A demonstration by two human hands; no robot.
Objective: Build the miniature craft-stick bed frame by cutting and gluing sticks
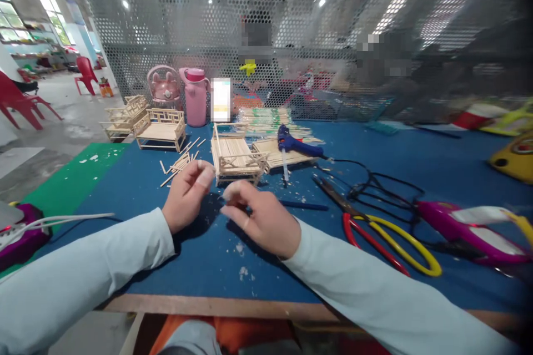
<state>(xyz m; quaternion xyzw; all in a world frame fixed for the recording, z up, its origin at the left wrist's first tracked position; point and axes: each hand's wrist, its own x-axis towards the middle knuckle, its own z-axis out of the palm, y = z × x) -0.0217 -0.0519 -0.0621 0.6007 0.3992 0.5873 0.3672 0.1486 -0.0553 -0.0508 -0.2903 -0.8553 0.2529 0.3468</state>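
Holds both hands above the blue tabletop [200, 280], near each other but apart. Curls the fingers of the left hand [187, 194], with thumb drawn in against them; cannot tell whether around anything small. Bends the fingers of the right hand [264, 222] too, with thumb and index slightly parted and nothing visible between. Has the front bench [237, 158], made of pale sticks, upright just beyond both hands. Has loose sticks [181, 165] to its left, and 2 more benches [160, 130] farther back on that side. Has a glue gun [302, 147] on a flat stick piece [272, 158] just right of the front bench, with stick bundles [266, 121] behind. Shows a pink flask [195, 97] and a bright screen [221, 100] at the back. Has a blue rod [306, 206] and shears [353, 213], with 1 red and 1 yellow handle, right of the front bench.
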